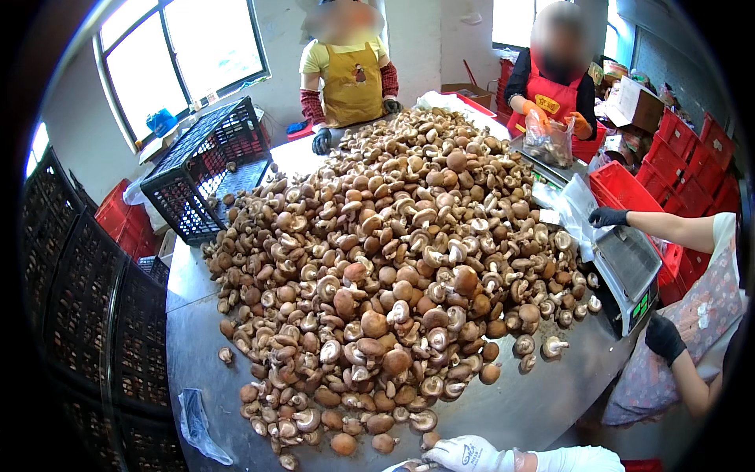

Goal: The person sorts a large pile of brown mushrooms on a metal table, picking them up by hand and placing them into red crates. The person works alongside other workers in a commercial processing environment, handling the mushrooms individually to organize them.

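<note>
At the bottom edge, my right hand (466, 453) wears a white glove bearing print. Its fingers curl over a shiitake mushroom (422, 466), which the frame's edge partly cuts off. Just a sliver of my left hand (396, 467), also pale-gloved, shows beside it; its grip is hidden. Before me a large heap of brown-capped shiitake mushrooms (377, 283) covers much of the metal table (519, 413). One loose mushroom (430, 440) lies right above my right fingertips. A clear plastic bag (199, 428) lies crumpled at the table's left front.
A black crate (203, 168) lies tipped on its side at the far left. Stacked black crates (88, 283) line the left. At right stand a scale (628, 265) and red crates (690, 159). Three people work around the table; one in black gloves (665, 339) is nearest, at right.
</note>
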Motion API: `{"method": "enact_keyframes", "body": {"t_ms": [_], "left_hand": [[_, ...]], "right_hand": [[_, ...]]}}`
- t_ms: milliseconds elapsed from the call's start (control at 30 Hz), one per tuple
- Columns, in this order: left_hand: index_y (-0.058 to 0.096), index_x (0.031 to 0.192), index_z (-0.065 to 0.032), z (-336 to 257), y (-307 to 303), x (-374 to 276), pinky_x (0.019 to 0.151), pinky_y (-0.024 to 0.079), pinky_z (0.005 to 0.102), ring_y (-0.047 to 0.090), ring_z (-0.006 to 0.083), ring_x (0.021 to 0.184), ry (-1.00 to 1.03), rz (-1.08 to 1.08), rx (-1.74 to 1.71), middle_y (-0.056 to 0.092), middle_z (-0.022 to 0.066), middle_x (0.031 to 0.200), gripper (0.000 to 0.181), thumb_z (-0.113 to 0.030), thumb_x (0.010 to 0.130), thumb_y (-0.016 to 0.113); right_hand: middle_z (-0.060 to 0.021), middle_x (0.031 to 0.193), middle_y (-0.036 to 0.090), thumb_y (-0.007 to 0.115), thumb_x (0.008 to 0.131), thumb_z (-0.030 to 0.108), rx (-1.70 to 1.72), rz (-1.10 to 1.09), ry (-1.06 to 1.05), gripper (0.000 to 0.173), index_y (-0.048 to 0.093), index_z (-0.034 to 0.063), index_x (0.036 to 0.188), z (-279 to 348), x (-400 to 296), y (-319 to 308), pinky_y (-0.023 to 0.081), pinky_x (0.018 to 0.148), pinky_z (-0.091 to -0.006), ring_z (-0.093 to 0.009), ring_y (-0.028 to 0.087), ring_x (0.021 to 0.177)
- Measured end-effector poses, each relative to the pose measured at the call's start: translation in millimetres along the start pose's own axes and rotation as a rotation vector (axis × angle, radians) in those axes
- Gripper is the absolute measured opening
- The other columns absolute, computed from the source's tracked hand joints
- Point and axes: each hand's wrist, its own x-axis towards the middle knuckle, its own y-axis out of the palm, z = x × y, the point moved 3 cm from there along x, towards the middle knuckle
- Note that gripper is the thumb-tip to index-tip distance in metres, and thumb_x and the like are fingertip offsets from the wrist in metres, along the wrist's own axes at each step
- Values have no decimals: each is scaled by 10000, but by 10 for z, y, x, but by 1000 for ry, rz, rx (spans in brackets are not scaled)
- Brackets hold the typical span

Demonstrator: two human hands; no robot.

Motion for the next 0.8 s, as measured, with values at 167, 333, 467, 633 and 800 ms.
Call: {"method": "enact_keyframes", "body": {"t_ms": [167, 333, 467, 633, 800], "left_hand": [[559, 1407, -77, 161, -137, -28, 1073, 443, 319, 568, 174, 1219, -61, 126, -193, 620, 49, 1340, 459, -359, 1046, 556], [592, 1377, -79, 19, 16, -3, 1038, 467, 319, 596, 158, 1165, -101, 19, -79, 656, 46, 1291, 382, -279, 1053, 571], [592, 1370, -56, 130, -42, 12, 1030, 468, 324, 598, 165, 1163, -78, 45, -112, 660, 49, 1283, 423, -305, 1028, 604], [602, 1357, -46, 194, -73, 29, 993, 480, 308, 606, 165, 1139, -103, 117, -58, 675, 58, 1250, 485, -339, 974, 659], [589, 1375, -27, -19, 107, -109, 967, 489, 309, 620, 161, 1104, -154, 115, 45, 685, 55, 1239, 517, -317, 955, 671]], "right_hand": [[-92, 748, 620, 690, 850, 296, -161, 134, -71, 160, 625, 151, 845, 117, 56, 82, 507, 608, -454, -338, 613, 658], [-105, 742, 628, 677, 862, 359, -109, 211, -86, 221, 625, 151, 808, 112, 87, 10, 514, 612, -449, -339, 625, 676], [-111, 752, 634, 690, 890, 376, -22, 243, 11, 243, 645, 142, 841, 81, 76, -36, 518, 626, -443, -343, 639, 696], [-126, 777, 645, 691, 919, 364, 186, 374, 55, 261, 654, 110, 868, 111, 128, -131, 505, 634, -415, -337, 624, 683], [-101, 795, 650, 691, 949, 310, 635, 292, 66, 256, 680, 55, 940, -187, -21, 79, 490, 640, -367, -227, 607, 663]]}}
